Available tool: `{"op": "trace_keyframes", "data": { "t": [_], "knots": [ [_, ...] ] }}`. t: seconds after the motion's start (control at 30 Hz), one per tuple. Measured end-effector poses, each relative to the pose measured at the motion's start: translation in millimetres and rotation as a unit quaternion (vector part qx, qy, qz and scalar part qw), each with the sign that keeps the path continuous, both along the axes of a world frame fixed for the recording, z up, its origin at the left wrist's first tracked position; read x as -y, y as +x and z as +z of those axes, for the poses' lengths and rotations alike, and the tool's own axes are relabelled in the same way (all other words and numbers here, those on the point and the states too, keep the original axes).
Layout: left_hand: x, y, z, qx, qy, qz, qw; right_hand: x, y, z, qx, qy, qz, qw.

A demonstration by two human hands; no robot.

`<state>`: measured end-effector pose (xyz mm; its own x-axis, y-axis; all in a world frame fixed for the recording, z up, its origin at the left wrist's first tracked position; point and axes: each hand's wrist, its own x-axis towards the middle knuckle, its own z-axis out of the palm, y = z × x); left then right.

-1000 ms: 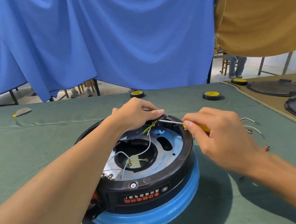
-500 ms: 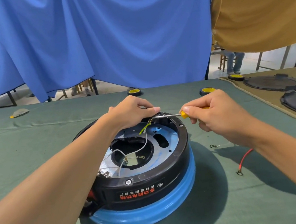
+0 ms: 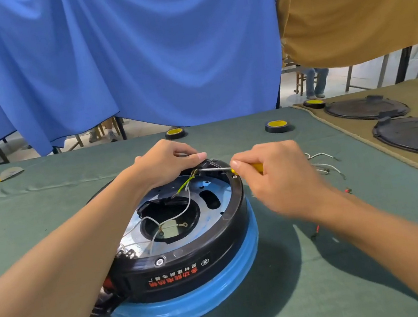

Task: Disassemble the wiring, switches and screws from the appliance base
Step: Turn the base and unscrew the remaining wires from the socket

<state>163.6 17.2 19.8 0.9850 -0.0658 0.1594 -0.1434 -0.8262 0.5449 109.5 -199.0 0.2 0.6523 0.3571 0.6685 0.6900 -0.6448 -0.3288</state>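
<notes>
The round appliance base (image 3: 191,266), black with a blue lower ring, lies upside down on the green cloth. White wires (image 3: 173,215) and a yellow-green wire (image 3: 186,184) cross its metal plate. My left hand (image 3: 167,161) grips the far rim of the base, fingers curled over it. My right hand (image 3: 277,172) grips a yellow-handled screwdriver (image 3: 255,167). Its metal shaft points left, with the tip at the far rim where the yellow-green wire ends, just under my left fingertips.
Loose white wires (image 3: 322,163) and a red wire (image 3: 317,229) lie on the cloth to the right. Two tape rolls (image 3: 277,125) (image 3: 174,133) sit behind the base. Black round covers (image 3: 416,135) rest on the tan cloth at right. Blue and tan curtains hang behind.
My right hand has shifted slightly right and turned on the screwdriver, the tip staying at the far rim. My left hand keeps its hold on the rim.
</notes>
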Motion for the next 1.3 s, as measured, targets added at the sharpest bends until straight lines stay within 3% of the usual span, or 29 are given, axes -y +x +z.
{"op": "trace_keyframes", "data": {
  "t": [0.1, 0.27, 0.37, 0.53, 0.6, 0.67, 0.77, 0.87, 0.93, 1.0, 1.1, 1.23, 1.3],
  "knots": [
    [0.0, -0.3, -0.7, 0.000, 0.001, -0.001, 1.000, 0.2, -0.4, -2.8, 0.035, -0.023, 0.021, 0.999],
    [0.0, -0.8, -0.4, -0.003, -0.003, -0.002, 1.000, 1.8, 4.5, -3.9, 0.008, -0.005, 0.017, 1.000],
    [0.8, -1.3, -0.1, -0.006, -0.009, 0.001, 1.000, 4.8, 14.5, -0.4, -0.127, 0.080, 0.019, 0.988],
    [0.9, -1.2, 0.2, -0.007, -0.005, 0.001, 1.000, 2.0, 21.9, -0.9, -0.318, 0.266, 0.060, 0.908],
    [0.6, -0.8, 0.0, -0.007, -0.005, 0.001, 1.000, 1.7, 19.4, -0.8, -0.263, 0.206, 0.034, 0.942],
    [0.3, -0.3, -0.6, -0.006, -0.004, 0.002, 1.000, 3.0, 13.3, -2.1, -0.133, 0.096, 0.005, 0.986],
    [-0.1, 0.1, -1.4, -0.005, -0.007, 0.005, 1.000, 1.9, 3.2, -5.1, -0.011, 0.017, 0.004, 1.000],
    [0.2, -0.5, -1.5, -0.005, -0.010, 0.003, 1.000, 1.2, 5.0, -1.9, 0.005, -0.011, 0.013, 1.000],
    [0.5, -1.3, -0.7, -0.005, -0.013, 0.001, 1.000, 2.8, 11.9, 2.2, -0.048, 0.007, 0.013, 0.999],
    [1.2, -2.2, 0.1, -0.008, -0.013, -0.006, 1.000, 5.4, 18.4, 5.7, -0.174, 0.095, 0.034, 0.980],
    [2.0, -3.2, 0.8, -0.005, -0.014, -0.006, 1.000, 5.3, 25.7, 7.6, -0.346, 0.262, 0.082, 0.897],
    [2.6, -3.7, 0.4, -0.006, -0.014, -0.002, 1.000, 1.8, 24.6, 11.7, -0.430, 0.336, 0.076, 0.835],
    [2.4, -3.6, 0.4, -0.007, -0.008, 0.002, 1.000, 2.9, 22.0, 10.4, -0.424, 0.338, 0.063, 0.838]
  ]
}}
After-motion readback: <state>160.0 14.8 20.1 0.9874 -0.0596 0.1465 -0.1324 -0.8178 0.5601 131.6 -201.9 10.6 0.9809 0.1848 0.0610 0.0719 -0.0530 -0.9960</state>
